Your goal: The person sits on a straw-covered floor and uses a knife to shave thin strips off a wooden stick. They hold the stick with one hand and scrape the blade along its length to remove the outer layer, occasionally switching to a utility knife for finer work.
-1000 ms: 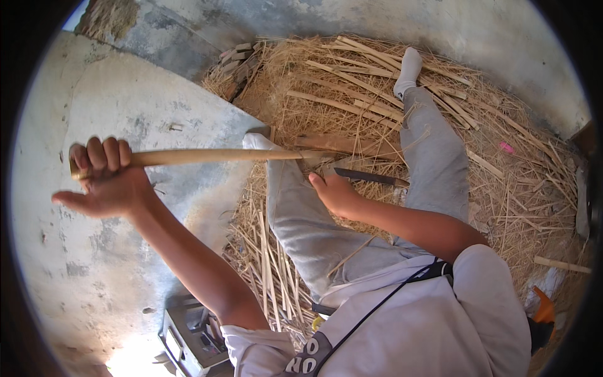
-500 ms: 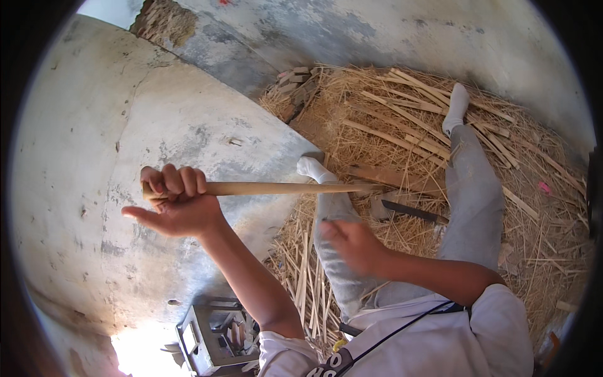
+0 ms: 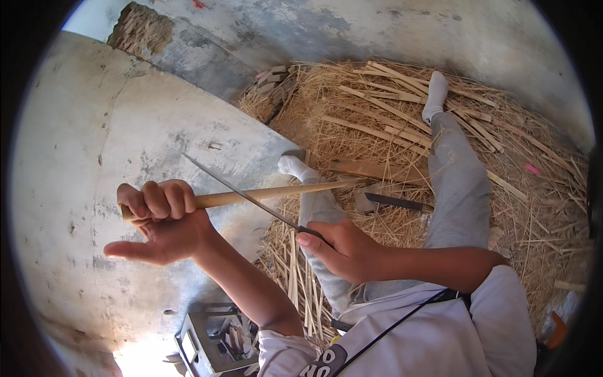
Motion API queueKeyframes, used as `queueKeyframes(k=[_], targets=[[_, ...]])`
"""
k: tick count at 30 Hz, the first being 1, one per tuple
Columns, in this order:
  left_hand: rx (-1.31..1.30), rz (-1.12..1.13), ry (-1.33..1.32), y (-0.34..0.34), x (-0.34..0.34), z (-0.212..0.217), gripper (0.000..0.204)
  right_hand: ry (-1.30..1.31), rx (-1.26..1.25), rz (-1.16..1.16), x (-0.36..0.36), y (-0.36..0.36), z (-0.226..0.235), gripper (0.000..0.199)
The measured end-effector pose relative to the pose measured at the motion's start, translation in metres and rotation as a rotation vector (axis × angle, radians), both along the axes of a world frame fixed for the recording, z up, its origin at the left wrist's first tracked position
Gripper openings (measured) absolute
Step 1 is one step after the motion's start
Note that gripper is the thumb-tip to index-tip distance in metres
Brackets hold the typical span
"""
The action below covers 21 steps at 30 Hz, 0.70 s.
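our left hand (image 3: 164,220) is gripping a wooden strip (image 3: 301,189); our right hand (image 3: 350,251) is clutching a knife (image 3: 271,212), whose handle (image 3: 314,234) our grip is partly hiding.

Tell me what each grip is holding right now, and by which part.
The left grip holds the tan wooden strip near its left end; the right grip holds the long-bladed knife by its dark handle.

stained wall (image 3: 352,31) | open grey box (image 3: 226,366), lower left | stacked blocks (image 3: 272,78), near wall | pink scrap (image 3: 532,169), far right
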<state>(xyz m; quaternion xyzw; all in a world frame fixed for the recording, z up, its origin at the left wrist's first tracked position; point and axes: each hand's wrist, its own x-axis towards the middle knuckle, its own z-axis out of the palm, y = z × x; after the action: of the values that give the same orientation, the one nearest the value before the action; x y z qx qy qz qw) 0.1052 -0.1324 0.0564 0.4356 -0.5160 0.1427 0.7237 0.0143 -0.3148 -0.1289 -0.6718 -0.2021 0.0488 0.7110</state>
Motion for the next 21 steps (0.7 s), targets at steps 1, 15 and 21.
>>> queueKeyframes(k=[1,15,21], targets=[[-0.007,0.032,0.004,-0.007,-0.001,0.002,0.070,-0.040,0.028,0.007,-0.002,-0.003,0.002,0.053],[-0.079,0.166,0.038,-0.037,-0.024,-0.004,0.068,0.343,0.011,-0.037,0.019,-0.002,-0.025,0.060],[-0.046,0.033,0.036,-0.050,-0.026,-0.007,0.070,0.100,0.077,-0.099,-0.004,-0.007,-0.001,0.064]])
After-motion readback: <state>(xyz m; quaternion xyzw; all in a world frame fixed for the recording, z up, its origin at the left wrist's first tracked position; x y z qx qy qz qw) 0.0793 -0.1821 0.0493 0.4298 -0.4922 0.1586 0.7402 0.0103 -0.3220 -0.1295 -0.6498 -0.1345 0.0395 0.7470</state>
